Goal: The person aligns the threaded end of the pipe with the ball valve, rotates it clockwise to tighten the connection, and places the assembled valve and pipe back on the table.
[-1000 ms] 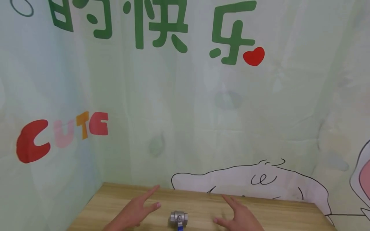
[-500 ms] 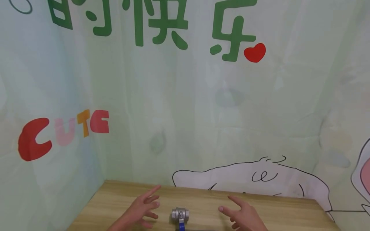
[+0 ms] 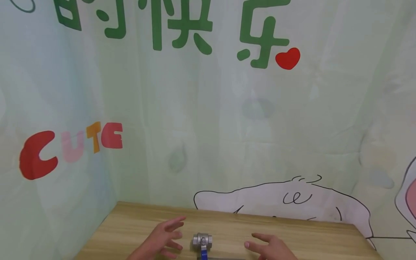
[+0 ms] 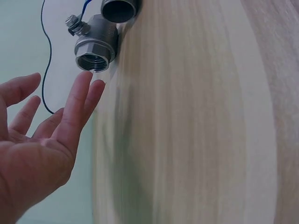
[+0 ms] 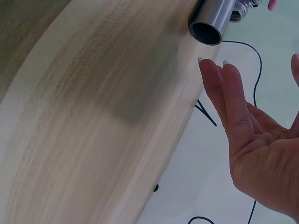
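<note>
A metal ball valve (image 3: 202, 241) with a blue lever handle (image 3: 204, 255) lies on the wooden table between my hands. Nearer to me a smooth steel pipe (image 5: 216, 18) lies crosswise, showing only as a grey strip at the head view's bottom edge. My left hand (image 3: 160, 240) is held left of the valve, fingers spread and loosely bent, gripping nothing. In the left wrist view its fingertips are close to the valve's threaded end (image 4: 92, 62); contact cannot be told. My right hand (image 3: 273, 248) is right of both metal parts, fingers relaxed, apart from the pipe's open end.
The wood-grain table (image 3: 130, 220) ends at the back against a pale green printed cloth (image 3: 195, 137). A similar cloth with coloured letters hangs at the left side. A white cartoon outline (image 3: 260, 202) is printed behind the table's back edge.
The head view has tipped slightly down, bringing the pipe's edge in. My left hand has shifted a little right, towards the valve. Fingers of both hands have changed pose; valve and pipe stay put.
</note>
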`<state>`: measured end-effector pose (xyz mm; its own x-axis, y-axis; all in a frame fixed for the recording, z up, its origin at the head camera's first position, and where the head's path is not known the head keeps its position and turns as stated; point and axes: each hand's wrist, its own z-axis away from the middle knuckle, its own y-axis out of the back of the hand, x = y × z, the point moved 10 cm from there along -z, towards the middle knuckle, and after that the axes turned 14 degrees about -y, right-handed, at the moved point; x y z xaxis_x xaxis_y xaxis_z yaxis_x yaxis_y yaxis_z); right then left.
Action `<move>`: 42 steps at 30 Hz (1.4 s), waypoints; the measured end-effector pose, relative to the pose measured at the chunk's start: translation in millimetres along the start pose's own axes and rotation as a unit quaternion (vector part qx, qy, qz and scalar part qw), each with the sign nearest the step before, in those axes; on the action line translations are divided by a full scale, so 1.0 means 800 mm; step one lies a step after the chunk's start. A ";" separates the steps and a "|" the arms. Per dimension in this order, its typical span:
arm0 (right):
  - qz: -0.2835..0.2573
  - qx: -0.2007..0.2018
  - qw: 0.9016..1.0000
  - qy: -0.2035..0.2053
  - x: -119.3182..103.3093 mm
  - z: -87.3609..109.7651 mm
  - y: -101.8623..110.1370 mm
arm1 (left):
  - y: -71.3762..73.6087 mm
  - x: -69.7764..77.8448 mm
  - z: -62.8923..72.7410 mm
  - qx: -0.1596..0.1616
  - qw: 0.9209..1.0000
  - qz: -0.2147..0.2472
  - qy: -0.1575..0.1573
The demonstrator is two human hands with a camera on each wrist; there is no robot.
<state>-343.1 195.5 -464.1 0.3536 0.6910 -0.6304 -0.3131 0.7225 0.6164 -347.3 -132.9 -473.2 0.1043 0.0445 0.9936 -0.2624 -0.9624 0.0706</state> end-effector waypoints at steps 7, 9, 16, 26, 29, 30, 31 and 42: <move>0.004 -0.020 1.000 0.017 0.005 -0.007 -0.016 | -0.012 -0.011 -0.002 -0.009 1.000 0.000 0.025; 0.005 -0.018 1.000 0.018 0.006 -0.009 -0.019 | -0.014 -0.014 -0.002 -0.012 0.999 0.001 0.033; -0.069 -0.097 0.993 0.005 0.016 -0.012 -0.039 | -0.031 -0.018 -0.008 -0.028 0.999 0.011 0.033; -0.089 -0.152 0.983 0.054 0.023 -0.023 -0.062 | -0.048 -0.033 -0.017 -0.039 0.998 -0.004 0.041; -0.110 -0.184 0.976 0.050 0.036 -0.042 -0.072 | -0.052 -0.032 -0.016 -0.041 0.998 -0.008 0.039; -0.116 -0.202 0.971 0.046 0.041 -0.049 -0.076 | -0.053 -0.031 -0.016 -0.041 0.999 -0.009 0.035; -0.117 -0.212 0.969 0.043 0.048 -0.059 -0.080 | -0.055 -0.029 -0.016 -0.041 0.999 -0.009 0.030; -0.139 -0.289 0.946 0.051 0.023 -0.032 -0.097 | -0.061 -0.035 -0.025 -0.017 0.997 -0.031 0.069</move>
<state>-334.3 152.6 -535.8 0.4158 0.4504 -0.7901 -0.6606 0.7466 0.0780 -356.5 -81.8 -502.4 -0.0114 0.1424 0.9897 -0.2919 -0.9472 0.1329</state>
